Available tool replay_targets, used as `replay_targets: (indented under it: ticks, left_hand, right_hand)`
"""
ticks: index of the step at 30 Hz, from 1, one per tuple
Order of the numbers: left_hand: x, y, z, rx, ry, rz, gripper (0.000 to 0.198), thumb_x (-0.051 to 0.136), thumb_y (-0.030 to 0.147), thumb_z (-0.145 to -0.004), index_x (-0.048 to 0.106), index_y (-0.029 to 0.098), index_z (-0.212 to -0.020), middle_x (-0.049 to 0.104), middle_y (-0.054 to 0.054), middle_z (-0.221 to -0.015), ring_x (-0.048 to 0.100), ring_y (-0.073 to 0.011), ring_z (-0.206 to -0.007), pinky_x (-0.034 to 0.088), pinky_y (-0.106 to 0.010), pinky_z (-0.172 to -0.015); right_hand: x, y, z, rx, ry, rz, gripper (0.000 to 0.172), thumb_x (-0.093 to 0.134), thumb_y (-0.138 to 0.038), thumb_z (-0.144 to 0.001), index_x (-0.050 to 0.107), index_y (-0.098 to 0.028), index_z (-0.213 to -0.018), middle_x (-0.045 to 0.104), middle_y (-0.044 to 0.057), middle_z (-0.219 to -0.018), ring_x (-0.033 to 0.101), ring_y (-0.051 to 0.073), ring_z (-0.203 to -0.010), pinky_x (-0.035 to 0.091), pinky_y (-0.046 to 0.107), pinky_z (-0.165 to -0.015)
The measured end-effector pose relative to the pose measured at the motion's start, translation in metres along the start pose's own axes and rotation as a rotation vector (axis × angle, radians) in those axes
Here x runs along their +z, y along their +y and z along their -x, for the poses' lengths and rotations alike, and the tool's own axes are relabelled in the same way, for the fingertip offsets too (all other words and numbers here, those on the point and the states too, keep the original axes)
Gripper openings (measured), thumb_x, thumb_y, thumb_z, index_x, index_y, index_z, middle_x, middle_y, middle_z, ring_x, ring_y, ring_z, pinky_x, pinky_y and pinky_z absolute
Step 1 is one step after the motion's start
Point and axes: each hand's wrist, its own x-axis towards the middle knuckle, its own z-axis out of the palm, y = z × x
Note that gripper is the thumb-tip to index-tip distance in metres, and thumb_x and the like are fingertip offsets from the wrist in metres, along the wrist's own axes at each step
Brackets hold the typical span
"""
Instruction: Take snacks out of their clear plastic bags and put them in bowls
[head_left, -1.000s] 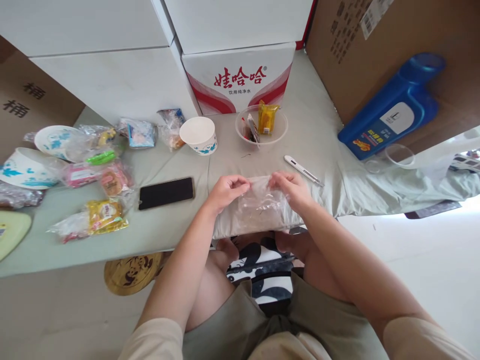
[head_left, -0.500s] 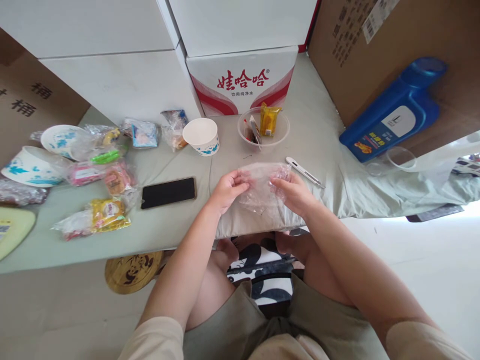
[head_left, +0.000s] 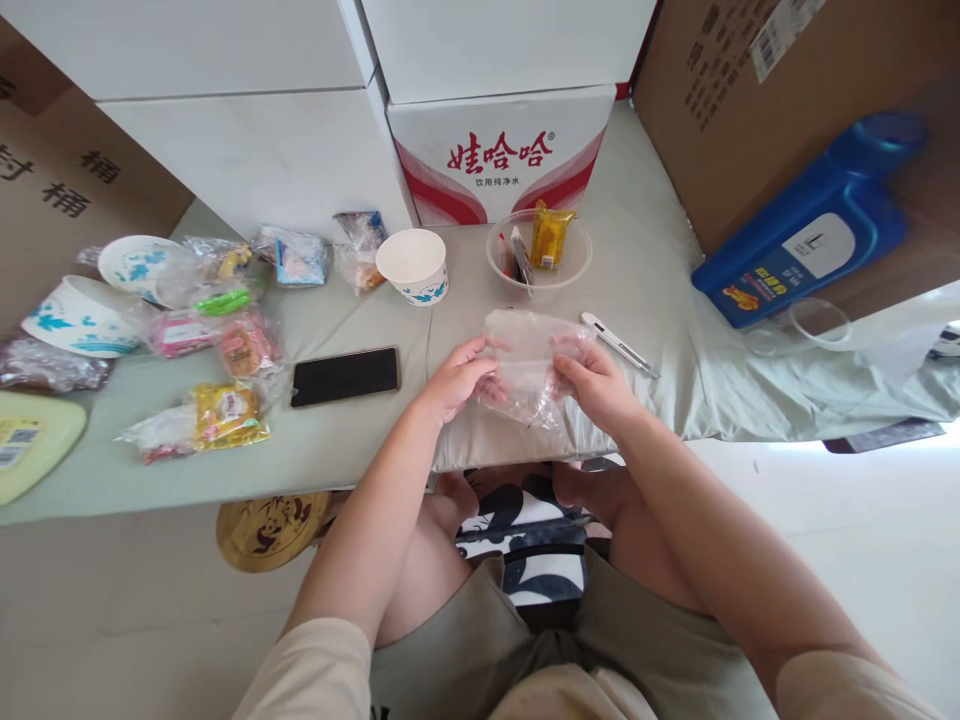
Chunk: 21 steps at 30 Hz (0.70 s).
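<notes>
A clear, crinkled plastic bag [head_left: 525,365] is stretched between my two hands above the front edge of the cloth-covered table. My left hand [head_left: 463,380] pinches its left side, and my right hand [head_left: 592,378] grips its right side. Just behind the bag stands a clear plastic bowl [head_left: 574,275] with a yellow packet [head_left: 551,238] and small dark and red packets in it. A white paper cup [head_left: 412,265] with blue leaves is left of the bowl. The white utility knife [head_left: 619,345] lies beyond my right hand.
A black phone [head_left: 345,377] lies left of my hands. Farther left are several wrapped snacks [head_left: 231,415] and two tipped paper bowls [head_left: 79,318]. Boxes [head_left: 502,160] line the back. A blue bottle [head_left: 810,225] and a clear cup [head_left: 820,322] are at the right.
The bag's shape has changed, its upper part now raised a little between my hands. My fingers have shifted slightly on it. The whole view has moved, so the table things appear farther right.
</notes>
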Motion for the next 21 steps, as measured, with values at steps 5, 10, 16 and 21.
replay_targets:
  ticks: [5, 10, 16, 21]
  left_hand:
    - [-0.009, 0.001, 0.000, 0.058, -0.036, 0.189, 0.022, 0.070, 0.034, -0.068, 0.061, 0.020, -0.082, 0.067, 0.000, -0.064, 0.066, -0.0145, -0.055, 0.054, -0.026, -0.056]
    - [-0.009, -0.007, -0.005, 0.175, -0.058, -0.064, 0.028, 0.077, 0.032, -0.065, 0.053, 0.018, -0.070, 0.054, 0.005, -0.065, 0.055, -0.0077, -0.059, 0.048, -0.021, -0.060]
    - [-0.008, -0.010, -0.013, 0.409, 0.297, -0.205, 0.031, 0.070, 0.013, -0.065, 0.055, 0.021, -0.091, 0.064, 0.000, -0.097, 0.064, -0.0112, -0.086, 0.049, -0.023, -0.077]
    - [0.004, -0.015, -0.010, 0.424, 0.259, -0.271, 0.024, 0.073, 0.031, -0.077, 0.060, 0.020, -0.094, 0.070, -0.006, -0.098, 0.067, -0.0187, -0.099, 0.051, -0.033, -0.093]
  right_hand:
    - [-0.004, -0.009, 0.004, -0.025, -0.055, -0.147, 0.033, 0.071, -0.055, -0.066, 0.060, -0.025, -0.072, 0.058, -0.001, -0.063, 0.055, 0.015, -0.057, 0.048, 0.033, -0.058]
    - [-0.005, -0.002, 0.001, 0.004, -0.001, 0.059, 0.038, 0.075, -0.056, -0.067, 0.056, -0.024, -0.076, 0.055, -0.003, -0.061, 0.050, 0.013, -0.056, 0.041, 0.029, -0.056]
    - [-0.007, 0.004, -0.006, -0.068, 0.235, 0.119, 0.047, 0.080, -0.036, -0.062, 0.057, -0.026, -0.102, 0.055, -0.007, -0.068, 0.050, 0.013, -0.062, 0.040, 0.028, -0.062]
    - [-0.003, 0.000, 0.001, -0.288, 0.319, 0.381, 0.021, 0.070, -0.040, -0.076, 0.057, -0.023, -0.076, 0.062, 0.000, -0.079, 0.054, 0.017, -0.078, 0.042, 0.030, -0.071]
